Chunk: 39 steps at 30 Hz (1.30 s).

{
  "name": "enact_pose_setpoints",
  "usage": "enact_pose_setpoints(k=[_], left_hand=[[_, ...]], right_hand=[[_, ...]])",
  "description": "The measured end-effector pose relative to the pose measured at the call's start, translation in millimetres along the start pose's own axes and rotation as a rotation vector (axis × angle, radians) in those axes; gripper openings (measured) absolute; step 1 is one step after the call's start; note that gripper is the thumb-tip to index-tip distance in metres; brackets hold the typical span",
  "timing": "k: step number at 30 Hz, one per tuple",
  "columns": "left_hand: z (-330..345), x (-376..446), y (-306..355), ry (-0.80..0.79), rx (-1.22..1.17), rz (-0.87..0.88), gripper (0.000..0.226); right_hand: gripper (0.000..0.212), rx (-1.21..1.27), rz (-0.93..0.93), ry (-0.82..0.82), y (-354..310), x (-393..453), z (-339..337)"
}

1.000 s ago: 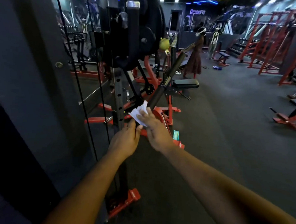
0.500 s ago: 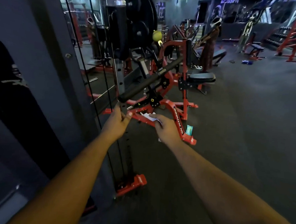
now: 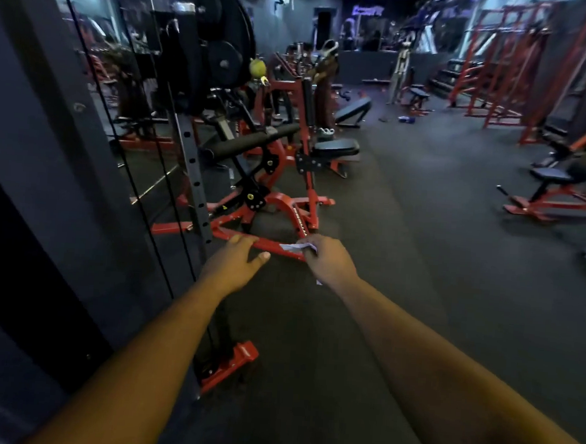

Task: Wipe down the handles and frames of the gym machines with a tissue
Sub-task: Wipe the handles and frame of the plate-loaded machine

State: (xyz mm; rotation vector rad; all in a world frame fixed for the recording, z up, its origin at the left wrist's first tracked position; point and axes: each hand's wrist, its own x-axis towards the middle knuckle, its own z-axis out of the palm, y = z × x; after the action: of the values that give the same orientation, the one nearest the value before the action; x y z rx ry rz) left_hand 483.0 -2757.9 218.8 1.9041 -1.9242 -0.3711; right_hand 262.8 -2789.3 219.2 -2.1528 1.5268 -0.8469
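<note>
Both hands are now hanging free in front of the red machine: half a second ago the left hand [image 3: 234, 264] was gripping the dark perforated steel upright [image 3: 192, 167] just under the black padded roller handle [image 3: 252, 143], and it is now letting go, fingers loosely spread and holding nothing. The right hand [image 3: 330, 262] is pinching the crumpled white tissue [image 3: 297, 246] between thumb and fingers, as it was a moment earlier, with the tissue touching no part of the machine. Judging by that, the wipe of the roller handle is finishing and the person is moving on; the red tubular base frame [image 3: 273, 246] lying on the floor beyond the hands looks like the next surface due.

Farther out, a raised word is running along the curved red foot [image 3: 300, 219] of the frame, too blurred to read. On the far wall a blue neon sign [image 3: 368, 10] is glowing; its letters are not readable here.
</note>
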Motion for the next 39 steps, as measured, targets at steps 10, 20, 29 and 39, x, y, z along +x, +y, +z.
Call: enact_pose_setpoints(k=[10, 20, 29, 39], left_hand=[[13, -32, 32, -0.080, 0.090, 0.215, 0.055], [46, -40, 112, -0.157, 0.098, 0.384, 0.062], [97, -37, 258, -0.196, 0.185, 0.550, 0.063], [191, -41, 436, -0.267, 0.171, 0.700, 0.063]], right_hand=[[0.025, -0.164, 0.159, 0.054, 3, -75, -21], [0.021, -0.211, 0.296, 0.196, 46, -131, -73], [0.022, -0.248, 0.401, 0.311, 137, -179, -170], [0.026, -0.262, 0.568, 0.408, 266, -261, -299]])
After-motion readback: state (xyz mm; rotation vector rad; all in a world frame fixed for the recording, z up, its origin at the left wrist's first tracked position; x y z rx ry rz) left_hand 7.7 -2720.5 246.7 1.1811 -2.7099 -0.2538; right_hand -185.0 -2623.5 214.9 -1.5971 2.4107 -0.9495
